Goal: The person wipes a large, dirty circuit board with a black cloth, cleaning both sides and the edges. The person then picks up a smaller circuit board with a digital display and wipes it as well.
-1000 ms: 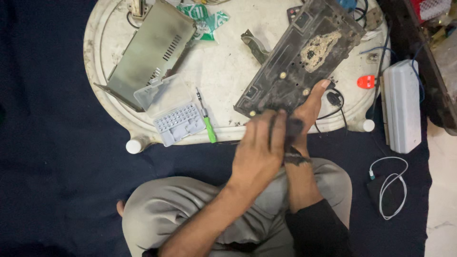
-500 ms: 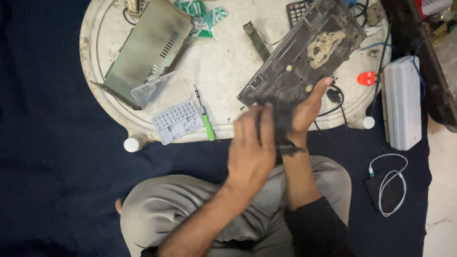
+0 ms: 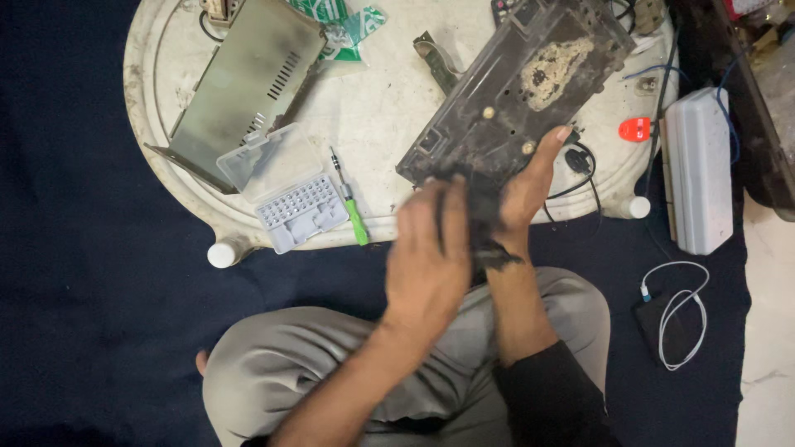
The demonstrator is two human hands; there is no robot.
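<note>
A dirty black metal chassis [image 3: 513, 91] lies tilted across the right side of a round white low table [image 3: 389, 108]. My right hand [image 3: 530, 190], with a black sleeve behind it, grips the near edge of the chassis, thumb up along its side. My left hand [image 3: 431, 257] is blurred and presses a dark cloth [image 3: 480, 211] against the near corner of the chassis. Part of the cloth hangs over my right wrist. My crossed legs in grey trousers are below.
A grey vented metal cover [image 3: 240, 83] lies at the table's left. Beside it are an open clear bit case [image 3: 290, 199] and a green-handled screwdriver [image 3: 352, 203]. A white oblong box [image 3: 700, 165], a red plug [image 3: 636, 129] and a coiled white cable [image 3: 675, 314] lie to the right.
My left hand has slid a little left and toward me with the cloth over the near end of the chassis. My right hand keeps its hold on the edge.
</note>
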